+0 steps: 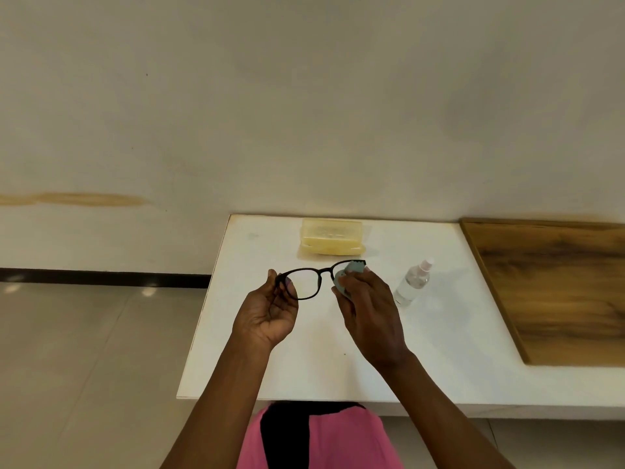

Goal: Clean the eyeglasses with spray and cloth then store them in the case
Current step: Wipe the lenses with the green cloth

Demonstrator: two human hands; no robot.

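Black-framed eyeglasses (313,277) hang in the air above the white table (257,350). My left hand (267,313) pinches the frame's left end between thumb and fingers. My right hand (367,309) pinches a grey-blue cloth (351,269) around the right lens, which the cloth mostly hides. A small clear spray bottle (413,282) with a white cap lies on the table just right of my right hand. A translucent yellow glasses case (332,236), lid shut, stands at the table's far edge behind the eyeglasses.
A wooden board (554,289) covers the table's right part. A cream wall rises behind the table. Tiled floor (84,350) lies to the left. My pink and black clothing (318,434) shows below the front edge.
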